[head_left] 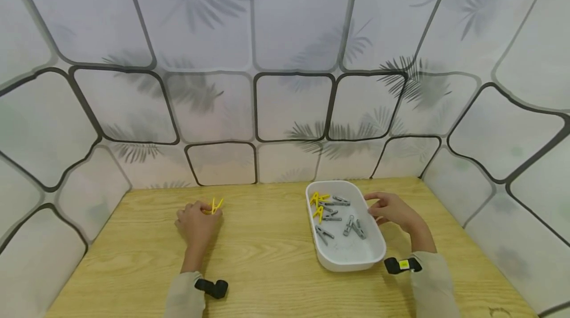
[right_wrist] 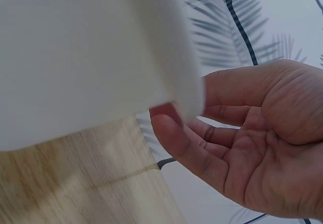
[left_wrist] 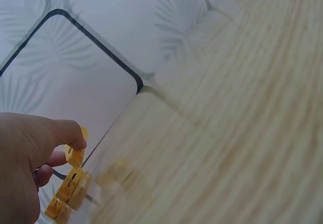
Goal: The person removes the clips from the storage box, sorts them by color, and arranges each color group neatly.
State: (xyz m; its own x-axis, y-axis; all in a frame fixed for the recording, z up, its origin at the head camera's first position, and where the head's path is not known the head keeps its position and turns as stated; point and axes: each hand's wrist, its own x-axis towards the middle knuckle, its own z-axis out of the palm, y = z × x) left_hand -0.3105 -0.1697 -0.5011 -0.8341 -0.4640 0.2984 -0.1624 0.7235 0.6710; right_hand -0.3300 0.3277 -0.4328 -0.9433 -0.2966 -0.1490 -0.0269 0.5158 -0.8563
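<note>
At the left of the table in the head view, my left hand [head_left: 199,223] pinches a yellow clothespin [head_left: 215,205]. In the left wrist view the thumb presses on a yellow clothespin [left_wrist: 74,154], with more yellow clip parts just below it; how many clips are there I cannot tell. My right hand [head_left: 395,210] is at the right side of a white plastic bin [head_left: 349,262], its fingers gripping the edge. The right wrist view shows the thumb and fingers around the bin's corner [right_wrist: 189,90]. Inside lie several grey clothespins [head_left: 349,225] and some yellow clothespins [head_left: 318,213].
A light wooden table [head_left: 262,258] lies beneath both hands. Patterned white panels [head_left: 291,105] enclose it at the back and on both sides. The bin stands right of the middle, well apart from the left hand.
</note>
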